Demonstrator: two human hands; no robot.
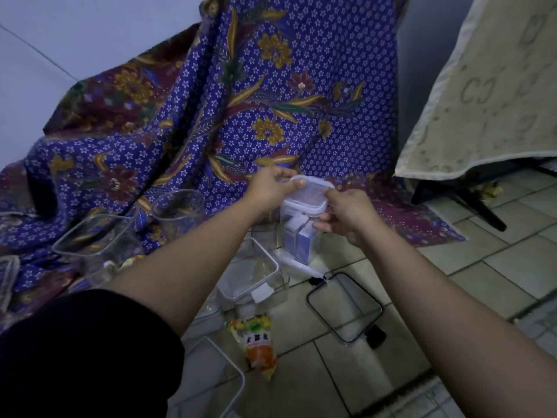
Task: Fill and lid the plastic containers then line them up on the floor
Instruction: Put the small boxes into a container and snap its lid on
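Between the two hands, the clear lid [307, 193] is sitting on the filled container [298, 233], the left hand [269, 188] and right hand [346, 217] both gripping its edges, and uneven pressing is risking a half-sealed, tipping container.

bare tiles [470, 267] right stay open; empty containers [99, 236] crowd the left.

Tall clear plastic container [301, 236]: upright on the tiled floor, packed with blue-and-white boxes, capped by a translucent white rounded-square lid [307, 193]. Low clear rectangular plastic container [251, 274]: open, just in front of it. Two clear open plastic containers [99, 236] [179, 211]: set on patterned cloth, left. Black-rimmed clear lid [345, 307]: flat on tiles, right.
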